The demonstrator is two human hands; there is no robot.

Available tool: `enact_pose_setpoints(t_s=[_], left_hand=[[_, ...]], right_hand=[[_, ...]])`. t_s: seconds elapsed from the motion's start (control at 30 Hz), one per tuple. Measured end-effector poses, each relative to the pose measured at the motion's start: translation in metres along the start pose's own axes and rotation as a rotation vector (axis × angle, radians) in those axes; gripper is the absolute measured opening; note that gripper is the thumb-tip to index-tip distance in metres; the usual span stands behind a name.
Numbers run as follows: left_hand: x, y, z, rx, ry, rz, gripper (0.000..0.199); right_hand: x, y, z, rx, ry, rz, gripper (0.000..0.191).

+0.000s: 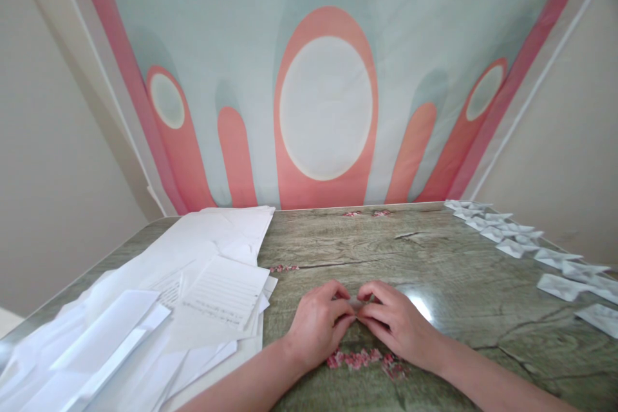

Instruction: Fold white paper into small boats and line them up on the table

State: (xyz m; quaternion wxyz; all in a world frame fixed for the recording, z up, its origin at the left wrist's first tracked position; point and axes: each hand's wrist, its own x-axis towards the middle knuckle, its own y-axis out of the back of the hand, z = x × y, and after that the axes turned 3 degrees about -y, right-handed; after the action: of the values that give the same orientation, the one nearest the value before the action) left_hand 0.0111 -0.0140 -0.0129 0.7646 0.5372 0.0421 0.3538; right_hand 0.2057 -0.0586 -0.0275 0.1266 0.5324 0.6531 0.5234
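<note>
My left hand [322, 320] and my right hand [396, 323] meet above the middle of the table's near part, their fingertips pinched together. Between them a small whitish piece of paper [356, 303] shows; the fingers cover most of it, so its shape cannot be made out. Both hands are closed on this paper. To the left spreads a pile of loose white sheets [236, 232], with a lined, written-on sheet [226, 290] on top. Along the right edge stand several folded white paper boats [516, 248], apart from my hands.
The wood-patterned tabletop [338, 241] has pink flower prints [355, 358] and a bright light reflection right of my right hand. Folded white paper strips [103, 328] lie at the near left. Behind the table hangs a green and coral backdrop [326, 187].
</note>
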Motion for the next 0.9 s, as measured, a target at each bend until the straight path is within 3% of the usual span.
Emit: enact_pose_setpoints(t_s=[0.3, 0.9], left_hand=[[0.0, -0.0025, 0.0018, -0.046, 0.045, 0.039, 0.008], [0.0008, -0.0028, 0.0015, -0.014, 0.007, 0.054, 0.01]], right_hand=[[-0.0001, -0.0005, -0.004, 0.015, -0.015, 0.034, 0.012], [0.0021, -0.0036, -0.0069, -0.033, 0.011, 0.075, 0.014]])
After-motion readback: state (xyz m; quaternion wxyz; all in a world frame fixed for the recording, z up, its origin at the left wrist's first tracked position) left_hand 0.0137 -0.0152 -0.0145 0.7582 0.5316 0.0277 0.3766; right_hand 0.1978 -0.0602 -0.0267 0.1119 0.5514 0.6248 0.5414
